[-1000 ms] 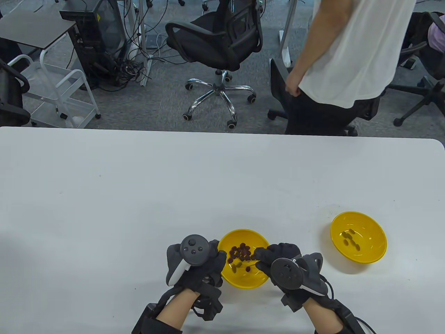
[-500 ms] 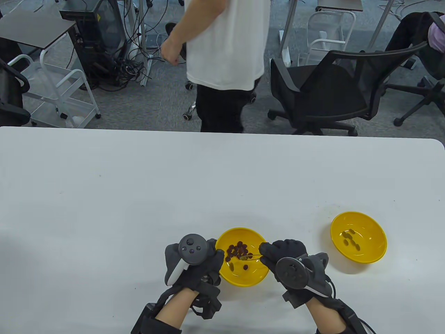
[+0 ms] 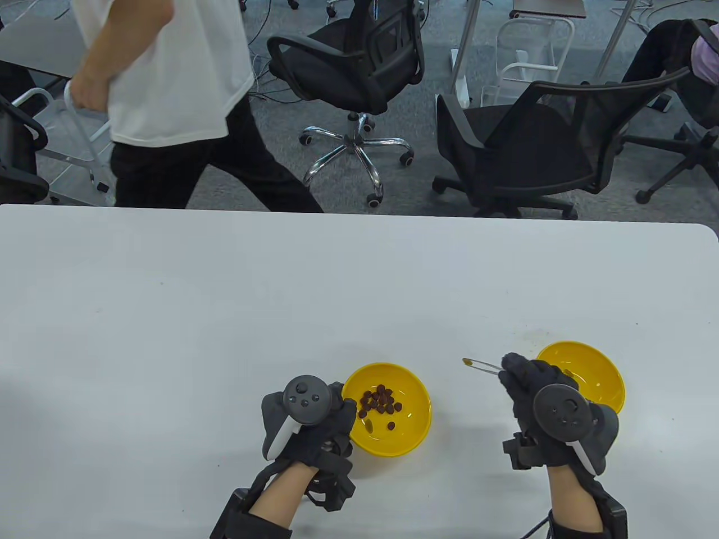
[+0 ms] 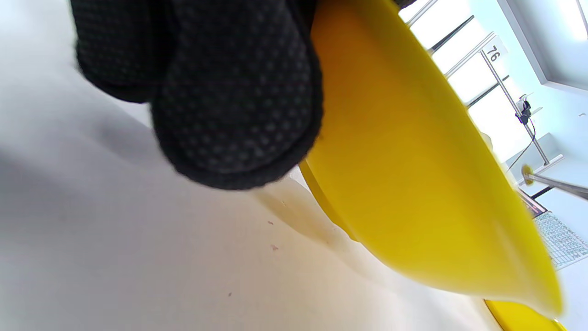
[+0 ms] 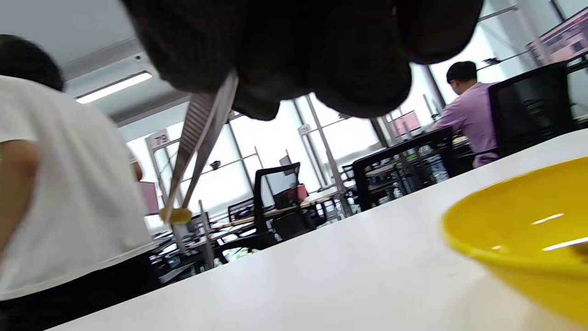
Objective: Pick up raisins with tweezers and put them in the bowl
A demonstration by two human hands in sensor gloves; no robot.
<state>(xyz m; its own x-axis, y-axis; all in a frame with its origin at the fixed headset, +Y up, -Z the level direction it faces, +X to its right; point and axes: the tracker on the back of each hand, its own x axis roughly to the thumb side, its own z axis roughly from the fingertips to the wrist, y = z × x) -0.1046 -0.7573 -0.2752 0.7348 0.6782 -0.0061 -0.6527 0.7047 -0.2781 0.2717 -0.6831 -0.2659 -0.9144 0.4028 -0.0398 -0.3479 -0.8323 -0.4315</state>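
Right hand [image 3: 553, 412], lower right of the table view, pinches thin metal tweezers [image 3: 482, 365] by their rear end; the tips point up-left and clamp one small yellowish raisin [image 3: 466, 362] above bare white tabletop [image 3: 224, 314], between the two bowls. Yellow plastic target bowl [image 3: 595, 365] sits just beside and partly behind that hand, a few raisins inside. Left hand [image 3: 309, 421], lower centre, rests its fingers [image 4: 239, 101] against the outer wall of the yellow plastic source bowl [image 3: 413, 415] holding the dark raisin pile [image 3: 379, 400]. Raisin looks light, soft, slightly tacky: squeeze gently across its middle, too hard squashes it, too loose drops it. Bowl likely light and slidey, so bracing helps.
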